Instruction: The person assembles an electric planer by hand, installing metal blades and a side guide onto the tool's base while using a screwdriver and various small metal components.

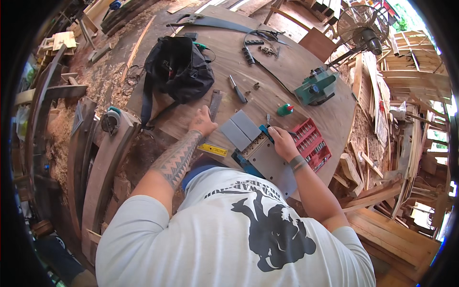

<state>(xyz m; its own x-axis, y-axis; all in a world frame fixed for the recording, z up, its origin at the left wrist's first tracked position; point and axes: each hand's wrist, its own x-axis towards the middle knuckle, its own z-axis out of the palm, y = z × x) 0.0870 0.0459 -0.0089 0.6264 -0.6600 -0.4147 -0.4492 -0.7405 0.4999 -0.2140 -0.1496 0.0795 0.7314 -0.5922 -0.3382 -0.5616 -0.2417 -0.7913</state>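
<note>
Wood shavings [112, 72], sawn planks [412, 80], a handsaw [219, 22] and an electric planer [316, 88] are marking this as a woodworking workshop.

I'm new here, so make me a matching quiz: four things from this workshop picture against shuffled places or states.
1. Black fabric bag
2. Green-bodied power tool
3. Red rectangular case
4. Grey, flat, rectangular pieces

A. Lying open
B. Between left hand and right hand
C. Nearest the round-caged fan
D. Just beyond the left hand

Pairs: 1-D, 2-C, 3-A, 4-B
</note>
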